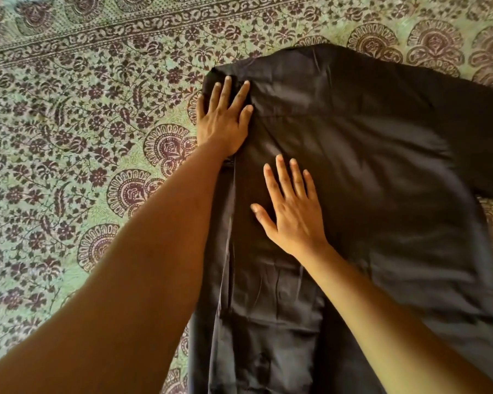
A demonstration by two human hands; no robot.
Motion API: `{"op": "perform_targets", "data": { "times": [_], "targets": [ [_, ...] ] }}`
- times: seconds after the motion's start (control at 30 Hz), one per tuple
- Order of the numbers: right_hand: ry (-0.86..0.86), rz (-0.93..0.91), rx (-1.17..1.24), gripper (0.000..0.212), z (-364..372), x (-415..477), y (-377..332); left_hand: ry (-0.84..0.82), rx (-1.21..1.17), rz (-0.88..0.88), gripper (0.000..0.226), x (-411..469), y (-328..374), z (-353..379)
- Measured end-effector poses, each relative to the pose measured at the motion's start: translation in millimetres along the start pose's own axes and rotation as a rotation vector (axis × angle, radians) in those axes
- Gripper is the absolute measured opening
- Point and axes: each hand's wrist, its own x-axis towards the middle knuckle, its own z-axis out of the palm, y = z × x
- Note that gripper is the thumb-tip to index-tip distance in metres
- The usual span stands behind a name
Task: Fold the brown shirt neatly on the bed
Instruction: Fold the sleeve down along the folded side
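**Item.** Dark brown, smooth woven shirt (pixel 367 166), laid flat with its shoulder end away from the person. It lies on a bed covered by a green sheet printed with maroon flowers and fan medallions (pixel 69 137). The shirt fills the centre and right of the view, and its lower end runs out at the bottom edge.

**Condition.** The side on the person's left is turned inward as a long folded panel (pixel 268 294) running down the garment. The sleeve (pixel 484 132) on the person's right lies spread outward, not yet folded.

**Hands.**
- Left hand (pixel 224 123): palm down, fingers straight and spread, pressing the upper corner of the fold at the shoulder, with the thumb side over the sheet.
- Right hand (pixel 293 214): palm down, fingers spread, flat on the cloth at mid-body just beside the folded panel.
- Neither hand pinches or holds any fabric.

**Step in hand (judged).** The first lengthwise fold is being flattened and creased, so the task looks under halfway done.

**Next move (judged).** The right side and its sleeve should come in over the body, with that edge kept parallel to the first fold. The cloth looks slippery, so one hand should probably anchor the finished fold. The length then remains to be folded up.

**Markings.** No brand, label or writing can be read.
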Motion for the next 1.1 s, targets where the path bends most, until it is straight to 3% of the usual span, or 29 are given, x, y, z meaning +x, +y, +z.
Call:
{"op": "perform_targets", "data": {
  "times": [0.2, 0.27, 0.37, 0.43, 0.63, 0.8, 0.87, 0.97, 1.1],
  "targets": [
    [-0.033, 0.081, -0.002, 0.079, -0.5, -53.2, 5.0, -0.135, 0.052, -0.095, 0.052, -5.0, 14.3, -21.6],
    [-0.040, 0.080, 0.006, 0.077, -0.6, -63.8, 3.3, -0.064, 0.046, -0.056, 0.054, -19.4, 21.8, -33.3],
    [-0.027, 0.083, 0.043, 0.064, -2.7, -63.3, 5.1, 0.010, 0.027, 0.237, 0.057, -77.8, 30.5, -38.1],
    [-0.019, 0.056, 0.048, 0.058, -3.2, -60.9, 10.8, -0.050, 0.045, 0.434, 0.060, -127.4, 24.5, -27.4],
    [-0.056, -0.015, -0.023, 0.058, -4.5, -62.0, 18.5, -0.261, 0.237, 0.811, 0.057, -280.0, -22.7, 19.1],
    [-0.152, 0.023, -0.104, 0.057, -9.9, -60.1, 14.9, -0.328, 0.175, 1.246, 0.052, -388.1, -28.7, 26.0],
    [-0.144, 0.007, -0.092, 0.058, -15.1, -63.7, 10.9, -0.317, 0.163, 1.221, 0.053, -384.7, -22.3, 23.2],
    [-0.085, -0.191, 0.080, 0.056, -22.6, -81.8, -0.8, -0.254, 0.143, 0.937, 0.053, -351.9, -2.0, 16.9],
    [-0.237, -0.206, 0.271, 0.056, -16.4, -109.1, 2.4, -0.293, 0.193, 0.846, 0.054, -346.0, 10.2, 22.2]
  ]
}}
